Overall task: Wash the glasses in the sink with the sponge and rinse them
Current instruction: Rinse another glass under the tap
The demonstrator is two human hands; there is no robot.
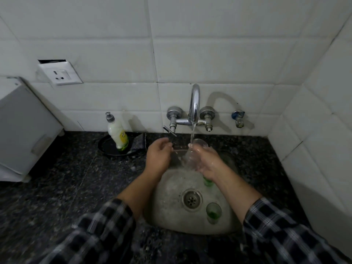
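My right hand (208, 161) grips a clear glass (192, 155), tilted with its mouth toward the wall, under the stream of water running from the chrome tap (194, 103). My left hand (159, 156) hovers just left of the glass with fingers apart and holds nothing. A green-bottomed glass (213, 211) stands upright in the steel sink (167, 187) right of the drain. Another green glass (207, 181) is partly hidden below my right wrist. No sponge shows.
A dish soap bottle (117, 133) stands in a black dish (106, 147) on the dark granite counter (66, 178) left of the sink. A white appliance (22, 130) sits at far left. Tiled walls close off the back and right side.
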